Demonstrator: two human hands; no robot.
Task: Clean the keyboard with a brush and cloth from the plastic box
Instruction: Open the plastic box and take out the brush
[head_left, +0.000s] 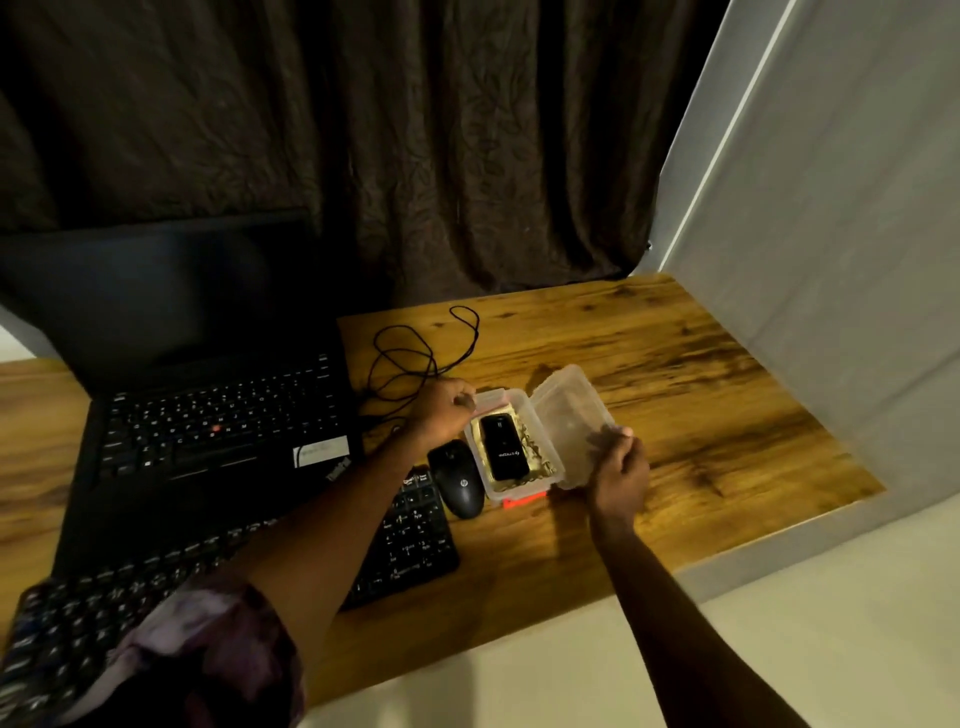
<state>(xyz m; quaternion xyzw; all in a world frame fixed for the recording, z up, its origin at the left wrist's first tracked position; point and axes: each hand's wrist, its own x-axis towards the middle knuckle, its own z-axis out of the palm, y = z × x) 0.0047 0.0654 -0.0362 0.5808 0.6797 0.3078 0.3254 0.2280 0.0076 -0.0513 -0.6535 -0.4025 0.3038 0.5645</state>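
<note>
A clear plastic box (540, 453) stands open on the wooden table, its lid (566, 421) swung up to the right. Inside lie a black oblong item (503, 453) and a yellowish cloth (537, 457) beneath it. My left hand (441, 410) grips the box's far left rim. My right hand (618, 467) holds the lid's near edge. A black external keyboard (405, 540) lies at the front, partly hidden by my left arm. I cannot make out a brush.
A black mouse (460, 486) sits just left of the box, its cable (415, 358) coiled behind. An open black laptop (208, 415) stands at the left. A grey wall (810, 312) bounds the table on the right, dark curtains behind.
</note>
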